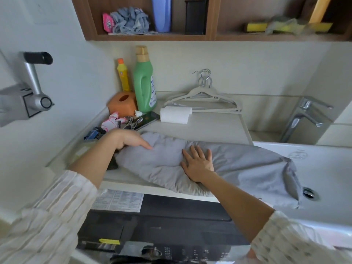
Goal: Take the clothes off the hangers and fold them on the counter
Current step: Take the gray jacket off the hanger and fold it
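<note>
The long grey cotton garment (pixel 219 164) is pressed flat under the released right hand (pixel 198 163), its length running rightward from the loosely open left hand (pixel 131 139).

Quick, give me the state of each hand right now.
Left hand: open, fingers straight, resting on the grey garment.
Right hand: open, fingers spread, pressing flat on the garment.

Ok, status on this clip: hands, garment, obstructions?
Left hand and right hand open, flat on grey fabric garment. Garment partly folded, end draped into white sink. Beige plastic hangers empty behind.
</note>
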